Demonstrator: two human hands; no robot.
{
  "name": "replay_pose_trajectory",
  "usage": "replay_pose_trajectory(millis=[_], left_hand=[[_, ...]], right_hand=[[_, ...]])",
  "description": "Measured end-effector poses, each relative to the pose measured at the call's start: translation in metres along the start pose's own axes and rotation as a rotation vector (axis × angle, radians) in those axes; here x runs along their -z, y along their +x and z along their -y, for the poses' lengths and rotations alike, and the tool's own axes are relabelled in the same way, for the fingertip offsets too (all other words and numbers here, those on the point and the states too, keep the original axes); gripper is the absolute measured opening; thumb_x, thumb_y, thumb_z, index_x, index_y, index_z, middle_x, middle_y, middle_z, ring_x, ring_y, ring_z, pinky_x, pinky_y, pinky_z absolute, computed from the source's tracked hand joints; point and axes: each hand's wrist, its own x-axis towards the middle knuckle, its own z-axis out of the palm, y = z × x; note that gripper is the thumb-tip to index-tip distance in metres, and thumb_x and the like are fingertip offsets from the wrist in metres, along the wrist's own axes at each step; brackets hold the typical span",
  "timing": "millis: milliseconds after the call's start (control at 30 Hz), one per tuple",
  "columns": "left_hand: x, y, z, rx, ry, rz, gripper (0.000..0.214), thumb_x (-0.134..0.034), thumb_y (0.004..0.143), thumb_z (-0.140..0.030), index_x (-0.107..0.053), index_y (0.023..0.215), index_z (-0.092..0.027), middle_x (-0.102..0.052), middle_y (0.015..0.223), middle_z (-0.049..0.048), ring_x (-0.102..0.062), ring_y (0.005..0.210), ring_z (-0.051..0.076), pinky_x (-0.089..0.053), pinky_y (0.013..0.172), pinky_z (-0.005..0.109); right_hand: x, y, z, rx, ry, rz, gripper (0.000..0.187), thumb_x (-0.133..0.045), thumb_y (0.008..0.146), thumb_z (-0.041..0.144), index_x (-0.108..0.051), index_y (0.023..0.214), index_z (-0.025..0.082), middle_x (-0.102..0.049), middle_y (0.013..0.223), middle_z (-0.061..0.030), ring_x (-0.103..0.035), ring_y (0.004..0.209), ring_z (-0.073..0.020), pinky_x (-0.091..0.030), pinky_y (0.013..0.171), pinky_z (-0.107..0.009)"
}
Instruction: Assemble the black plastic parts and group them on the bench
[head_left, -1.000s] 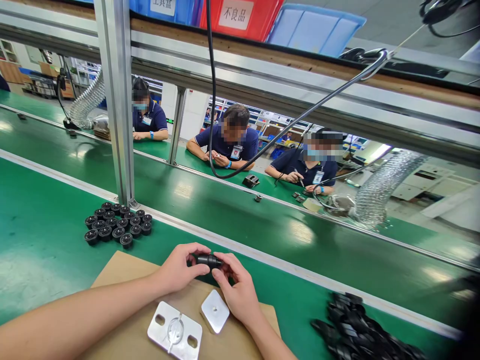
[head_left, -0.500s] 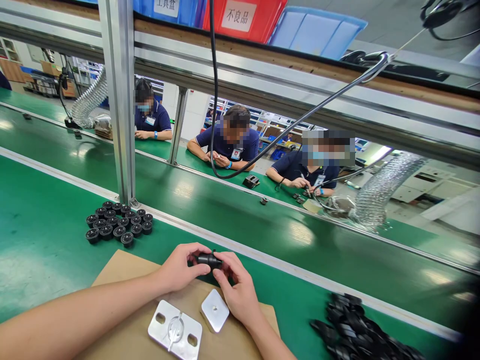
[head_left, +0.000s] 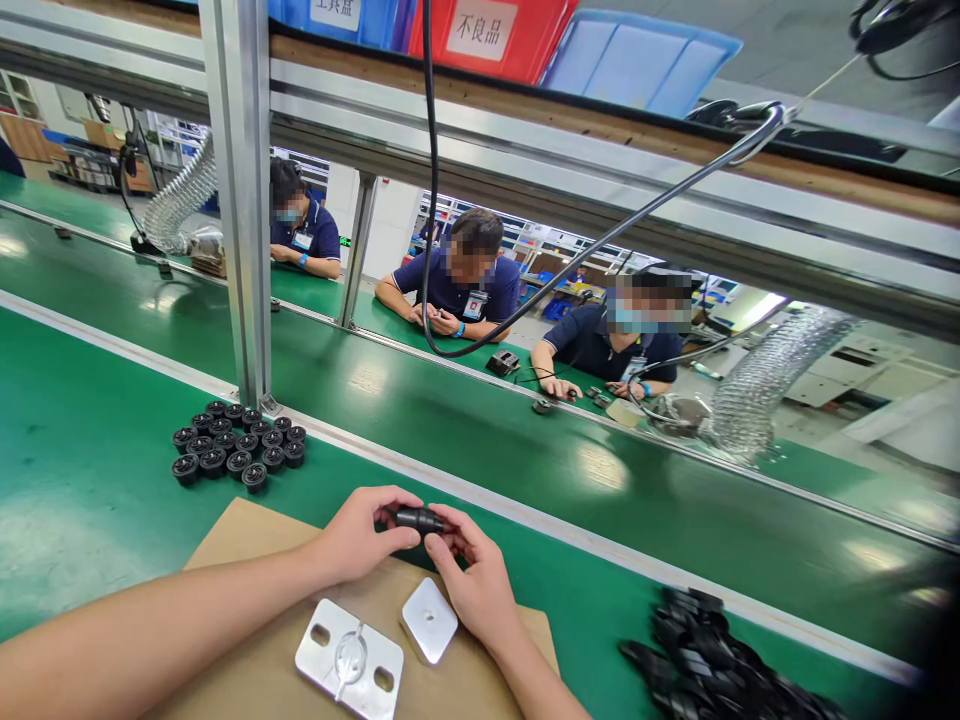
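Between my two hands is a black cylindrical part [head_left: 418, 520], lying sideways above the far edge of a brown cardboard sheet [head_left: 247, 535]. The fingers and thumb of my left hand [head_left: 375, 530] close round its left end. My right hand [head_left: 469, 560] pinches the right end; some of its fingertips are hidden behind the part. Just below the hands sit a silver metal plate [head_left: 379, 645] with two slots and a round recess, and a smaller silver block [head_left: 431, 618] with a central hole. Both rest on the cardboard.
Several round black parts [head_left: 240, 445] stand grouped at the left, by a metal post [head_left: 238, 200]. A heap of black pieces [head_left: 709, 655] lies at the right. Beyond a white rail runs a green conveyor [head_left: 480, 420], with co-workers [head_left: 480, 275] behind. A black cable [head_left: 431, 180] hangs ahead.
My hands stay nearly still, and a small tab on top of the black part no longer shows. Across the conveyor, the right co-worker's hand has moved left and down to the belt's edge.
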Motion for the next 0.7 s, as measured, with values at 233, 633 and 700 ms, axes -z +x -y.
replay_pose_trajectory(millis=[233, 633, 700], left_hand=[[-0.0012, -0.0001, 0.004, 0.016, -0.035, 0.016, 0.038, -0.076, 0.077, -0.023, -0.074, 0.114, -0.016, -0.078, 0.104, 0.0086, -0.069, 0.095, 0.026, -0.054, 0.087, 0.038], [-0.0004, -0.0001, 0.0011, 0.009, 0.013, 0.025, 0.039, -0.073, 0.077, -0.024, -0.077, 0.116, -0.015, -0.078, 0.107, 0.0097, -0.068, 0.094, 0.026, -0.054, 0.084, 0.037], [0.0, -0.0005, 0.0012, 0.001, 0.041, 0.02, 0.04, -0.073, 0.078, -0.024, -0.077, 0.117, -0.016, -0.078, 0.109, 0.0088, -0.067, 0.092, 0.025, -0.053, 0.084, 0.036]], right_hand=[[-0.0005, 0.001, -0.001, 0.064, -0.02, -0.037, 0.035, -0.066, 0.098, 0.044, -0.071, 0.127, 0.024, -0.075, 0.107, -0.0082, -0.067, 0.083, -0.0214, -0.057, 0.07, -0.031], [0.0019, 0.0006, 0.0044, 0.211, -0.04, 0.002, 0.03, -0.061, 0.102, 0.03, -0.07, 0.13, 0.035, -0.068, 0.117, -0.0049, -0.064, 0.085, -0.0171, -0.056, 0.072, -0.027], [0.0021, 0.0011, 0.0053, 0.215, -0.043, 0.003, 0.029, -0.062, 0.102, 0.029, -0.071, 0.129, 0.034, -0.068, 0.117, -0.0051, -0.064, 0.087, -0.0175, -0.056, 0.072, -0.027]])
